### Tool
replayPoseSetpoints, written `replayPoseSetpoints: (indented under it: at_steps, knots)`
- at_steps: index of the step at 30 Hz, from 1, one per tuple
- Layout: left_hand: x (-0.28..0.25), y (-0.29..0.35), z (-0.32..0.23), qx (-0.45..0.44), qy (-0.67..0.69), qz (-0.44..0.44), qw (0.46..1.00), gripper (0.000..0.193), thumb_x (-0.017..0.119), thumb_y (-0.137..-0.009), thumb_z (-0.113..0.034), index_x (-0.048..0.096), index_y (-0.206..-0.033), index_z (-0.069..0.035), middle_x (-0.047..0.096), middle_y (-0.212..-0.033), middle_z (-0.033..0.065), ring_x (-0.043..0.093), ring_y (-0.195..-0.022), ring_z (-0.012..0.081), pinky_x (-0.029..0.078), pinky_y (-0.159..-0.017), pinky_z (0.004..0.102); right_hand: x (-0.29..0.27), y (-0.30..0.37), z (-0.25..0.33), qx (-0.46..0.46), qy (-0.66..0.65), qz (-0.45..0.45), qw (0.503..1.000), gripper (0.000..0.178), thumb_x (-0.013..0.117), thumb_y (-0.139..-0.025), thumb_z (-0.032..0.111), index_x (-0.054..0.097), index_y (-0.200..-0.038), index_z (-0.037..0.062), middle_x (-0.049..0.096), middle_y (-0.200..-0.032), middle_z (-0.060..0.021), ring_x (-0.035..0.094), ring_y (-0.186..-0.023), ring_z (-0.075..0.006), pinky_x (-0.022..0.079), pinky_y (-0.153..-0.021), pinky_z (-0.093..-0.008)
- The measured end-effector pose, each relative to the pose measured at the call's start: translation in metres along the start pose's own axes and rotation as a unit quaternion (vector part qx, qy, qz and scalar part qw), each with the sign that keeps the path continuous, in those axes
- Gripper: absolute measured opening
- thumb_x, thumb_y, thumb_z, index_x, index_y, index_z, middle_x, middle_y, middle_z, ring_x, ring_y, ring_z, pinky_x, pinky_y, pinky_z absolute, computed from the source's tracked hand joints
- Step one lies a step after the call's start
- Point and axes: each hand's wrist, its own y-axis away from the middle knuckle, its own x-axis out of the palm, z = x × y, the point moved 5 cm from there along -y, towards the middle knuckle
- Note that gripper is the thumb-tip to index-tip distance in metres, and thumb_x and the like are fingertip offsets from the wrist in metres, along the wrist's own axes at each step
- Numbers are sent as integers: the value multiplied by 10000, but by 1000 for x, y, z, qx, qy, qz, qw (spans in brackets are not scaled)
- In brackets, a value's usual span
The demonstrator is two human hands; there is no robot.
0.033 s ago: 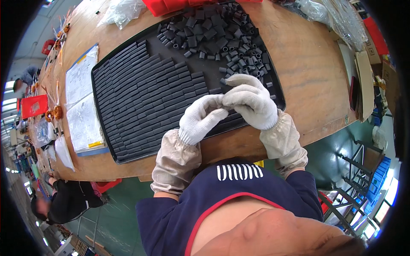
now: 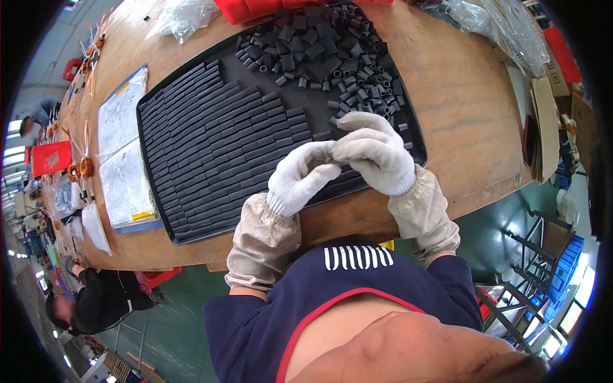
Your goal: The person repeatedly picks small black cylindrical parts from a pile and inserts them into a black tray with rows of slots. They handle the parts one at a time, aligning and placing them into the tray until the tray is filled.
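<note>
Over the near right part of a black tray (image 2: 418, 131), my white-gloved hands meet with their fingertips together. My left hand (image 2: 300, 177) is closed in a pinch, thumb and forefinger curled toward the other hand. My right hand (image 2: 377, 153) is closed too, its fingers bent down against the left fingertips. Whatever they pinch, if anything, is hidden by the gloves. Left of them, short black tubes (image 2: 211, 143) lie in close, slanting rows that fill most of the tray. Loose black tube pieces (image 2: 313, 48) are heaped at the tray's far right, some just beyond my right hand.
The tray rests on a wooden table (image 2: 469, 121). Along its left side lies an open folder of papers (image 2: 124, 153). Plastic bags (image 2: 185, 19) and a red bin (image 2: 255, 9) stand behind it. Copper-coloured coils (image 2: 85, 168) sit farther left. Another person (image 2: 105, 300) is at the lower left.
</note>
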Motion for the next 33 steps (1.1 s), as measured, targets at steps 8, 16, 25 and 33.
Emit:
replayPoseSetpoints:
  at_steps: [8,16,25,33]
  knots:
    - [-3,2,2,31,5,34,999,435,727,-965,-23,596,-1376,23,686,-1228,78,656,-1100,130,538,-977,296,8,-2,13,-73,81,12,994,346,759,-701,17,767,-1011,170,764,-1015,18,703,-1098,-312,540,-992,-451]
    - [-10,1,1,62,38,-72,995,420,762,-958,-49,635,-1356,-10,680,-1192,43,648,-997,87,543,-894,248,4,-4,-18,121,264,-42,956,416,765,-785,25,745,-1160,203,693,-1260,-110,597,-1278,-354,489,-1075,-467]
    - [-12,2,-3,79,-3,-154,985,431,698,-974,-15,618,-1396,16,671,-1276,39,621,-1019,83,526,-934,250,19,8,-32,83,360,14,929,471,808,-711,86,713,-1152,222,627,-1368,-130,531,-1344,-385,425,-1113,-533]
    - [-7,5,-21,192,-333,-184,904,394,736,-937,1,681,-1327,-12,692,-1119,85,666,-952,136,539,-869,259,3,0,-20,77,106,-96,987,438,843,-727,24,677,-1127,82,721,-1123,-60,694,-1099,-297,512,-1008,-431]
